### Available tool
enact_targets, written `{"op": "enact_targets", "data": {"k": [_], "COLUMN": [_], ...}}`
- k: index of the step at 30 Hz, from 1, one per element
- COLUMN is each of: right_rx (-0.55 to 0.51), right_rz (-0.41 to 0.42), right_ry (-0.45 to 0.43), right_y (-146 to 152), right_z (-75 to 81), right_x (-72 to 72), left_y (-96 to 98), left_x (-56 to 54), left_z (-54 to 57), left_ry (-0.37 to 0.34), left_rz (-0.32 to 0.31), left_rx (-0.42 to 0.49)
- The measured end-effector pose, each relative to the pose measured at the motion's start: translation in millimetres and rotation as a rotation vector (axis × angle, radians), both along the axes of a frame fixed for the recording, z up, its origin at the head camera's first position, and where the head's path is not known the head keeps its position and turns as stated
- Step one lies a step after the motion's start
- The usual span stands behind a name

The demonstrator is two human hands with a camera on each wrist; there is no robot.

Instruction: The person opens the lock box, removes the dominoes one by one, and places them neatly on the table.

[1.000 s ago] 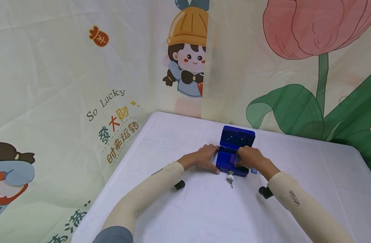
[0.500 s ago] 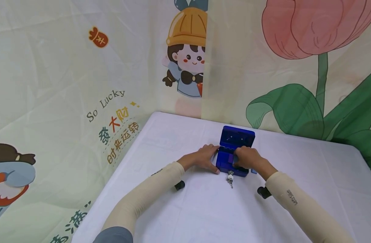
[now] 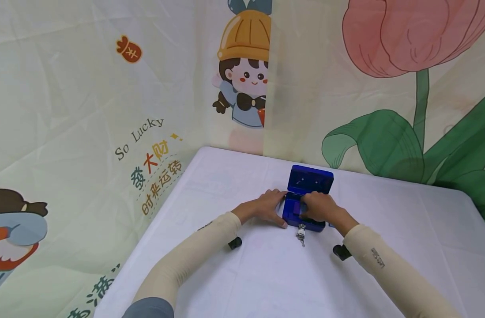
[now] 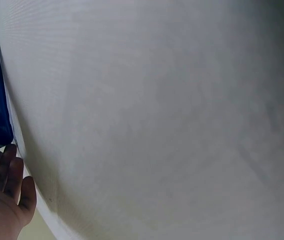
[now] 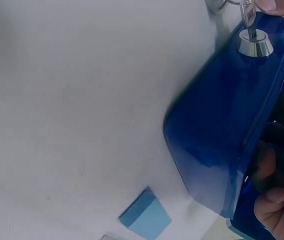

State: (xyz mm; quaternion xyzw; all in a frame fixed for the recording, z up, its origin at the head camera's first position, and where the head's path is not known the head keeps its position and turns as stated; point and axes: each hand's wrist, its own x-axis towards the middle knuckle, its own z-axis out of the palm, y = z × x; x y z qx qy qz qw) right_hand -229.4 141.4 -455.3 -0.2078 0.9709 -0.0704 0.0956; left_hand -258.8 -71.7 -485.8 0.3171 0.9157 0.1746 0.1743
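Note:
A blue metal cash box (image 3: pixel 291 221) stands on the table with its lid (image 3: pixel 310 178) raised. My left hand (image 3: pixel 271 206) holds the box by its left end, thumb at the front corner and fingers at the back corner. My right hand (image 3: pixel 321 206) reaches into the box from the right, its fingers bent and its fingertips mostly hidden by the wall. At those fingertips, inside the box, is a small purple piece (image 3: pixel 296 208) that they hold. A key (image 5: pixel 249 15) sits in the lock (image 5: pixel 255 44) on the front wall.
On the white tabletop (image 3: pixel 266 274), right of the box, lies a small light-blue block (image 5: pixel 147 215); the edge of another piece shows below it. More keys (image 3: pixel 302 240) hang from the lock on a ring. A printed backdrop (image 3: pixel 298 110) rises behind the table.
My right hand has moved a little left inside the box, and the purple piece has shifted left with it. The left hand and the box have stayed put.

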Motion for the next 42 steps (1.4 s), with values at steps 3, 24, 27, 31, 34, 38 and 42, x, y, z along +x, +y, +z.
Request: {"op": "enact_targets", "data": {"k": [3, 24, 27, 31, 34, 38, 42], "right_rx": [-0.009, -0.040, -0.045, -0.044, -0.041, -0.042, -0.044], "right_rz": [0.012, 0.047, 0.044, 0.046, 0.048, 0.047, 0.041], "right_ry": [0.008, 0.017, 0.011, 0.010, 0.015, 0.024, 0.026], "right_y": [-2, -17, -19, -23, -25, -26, -27], "right_z": [0.3, -0.6, 0.2, 0.1, -1.0, -2.3, -2.3], "right_x": [0.2, 2.7, 2.9, 2.5, 2.0, 1.9, 1.9], "left_y": [-0.2, -0.7, -0.5, -0.6, -1.1, -1.3, -1.3], "left_x": [0.2, 1.4, 1.3, 0.7, 0.2, -0.3, -0.7], "left_z": [0.2, 0.7, 0.1, -1.4, -2.4, -2.7, -1.8], "left_ry": [0.004, 0.004, 0.013, 0.014, 0.014, 0.021, 0.028], "left_rz": [0.000, -0.001, 0.001, 0.001, -0.004, -0.011, -0.014], "left_rx": [-0.002, -0.022, -0.031, -0.030, -0.019, -0.013, -0.015]}}
